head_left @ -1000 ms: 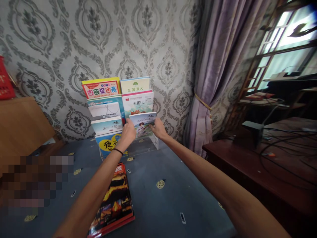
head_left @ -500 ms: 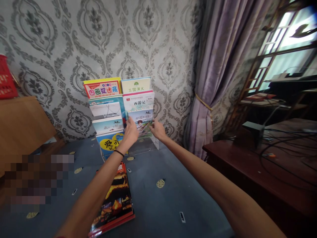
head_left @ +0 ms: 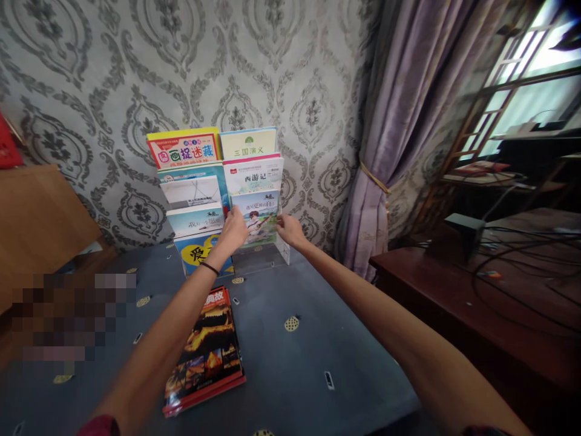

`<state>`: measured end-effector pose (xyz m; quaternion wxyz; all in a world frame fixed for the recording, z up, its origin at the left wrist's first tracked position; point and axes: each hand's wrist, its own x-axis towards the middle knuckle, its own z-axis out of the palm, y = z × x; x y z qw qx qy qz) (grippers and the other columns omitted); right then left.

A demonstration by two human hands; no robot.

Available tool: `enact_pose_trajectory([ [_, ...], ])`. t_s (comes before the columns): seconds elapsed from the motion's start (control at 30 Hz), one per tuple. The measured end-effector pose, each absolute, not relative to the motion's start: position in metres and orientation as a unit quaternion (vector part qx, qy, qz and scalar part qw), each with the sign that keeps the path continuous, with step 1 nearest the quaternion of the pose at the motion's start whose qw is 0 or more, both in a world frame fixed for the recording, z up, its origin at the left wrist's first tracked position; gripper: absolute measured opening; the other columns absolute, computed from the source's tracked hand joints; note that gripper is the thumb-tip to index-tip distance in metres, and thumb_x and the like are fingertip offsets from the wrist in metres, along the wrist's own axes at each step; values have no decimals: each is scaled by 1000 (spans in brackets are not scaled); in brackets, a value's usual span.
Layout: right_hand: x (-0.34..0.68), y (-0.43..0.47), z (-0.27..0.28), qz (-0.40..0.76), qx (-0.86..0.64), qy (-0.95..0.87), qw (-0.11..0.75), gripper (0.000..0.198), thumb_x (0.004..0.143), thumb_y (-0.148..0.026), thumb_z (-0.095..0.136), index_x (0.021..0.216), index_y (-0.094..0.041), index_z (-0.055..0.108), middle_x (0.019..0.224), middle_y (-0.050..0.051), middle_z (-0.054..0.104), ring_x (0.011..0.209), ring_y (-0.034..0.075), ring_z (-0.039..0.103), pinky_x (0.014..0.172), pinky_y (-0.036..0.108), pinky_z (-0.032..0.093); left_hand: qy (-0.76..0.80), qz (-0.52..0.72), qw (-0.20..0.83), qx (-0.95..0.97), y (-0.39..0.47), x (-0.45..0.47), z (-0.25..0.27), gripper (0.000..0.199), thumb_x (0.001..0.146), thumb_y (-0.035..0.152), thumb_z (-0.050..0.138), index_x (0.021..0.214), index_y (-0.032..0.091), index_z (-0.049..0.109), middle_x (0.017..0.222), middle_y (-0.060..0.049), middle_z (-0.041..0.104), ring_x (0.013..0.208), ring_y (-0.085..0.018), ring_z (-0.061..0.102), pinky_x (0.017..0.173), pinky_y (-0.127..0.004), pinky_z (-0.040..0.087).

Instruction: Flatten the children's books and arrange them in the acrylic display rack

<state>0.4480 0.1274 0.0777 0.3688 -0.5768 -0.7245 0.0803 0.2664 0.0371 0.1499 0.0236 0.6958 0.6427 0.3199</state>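
Between my two hands is a book with a pale sky cover and a figure playing a guitar. My left hand is closed on its left edge, my right hand on its right edge. The book stands in the right column of a clear tiered rack, in front of a white book with a pink top and a pale green book. Left of it, the other column holds several books, among them a red and yellow one at the top and a blue one with a yellow heart at the bottom.
A stack of red and black books lies on the blue patterned cloth in front of the rack. A cardboard box is at the left. On the right stand a dark red desk with cables and a purple curtain.
The view has shifted slightly, so the rack sits a little higher in the picture. Both hands stay at the guitar-cover book's edges; the left has slid slightly down and left along it.
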Motion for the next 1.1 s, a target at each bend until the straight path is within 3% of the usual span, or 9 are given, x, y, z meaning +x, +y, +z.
enact_pose_trajectory([
  [1.1, 453, 127, 83, 74, -565, -752, 332, 37, 79, -8, 59, 113, -17, 71, 101, 7, 78, 96, 21, 70, 85, 26, 52, 649, 277, 9, 708, 34, 264, 148, 47, 88, 3, 50, 134, 5, 42, 128, -26, 56, 125, -35, 57, 103, -42, 45],
])
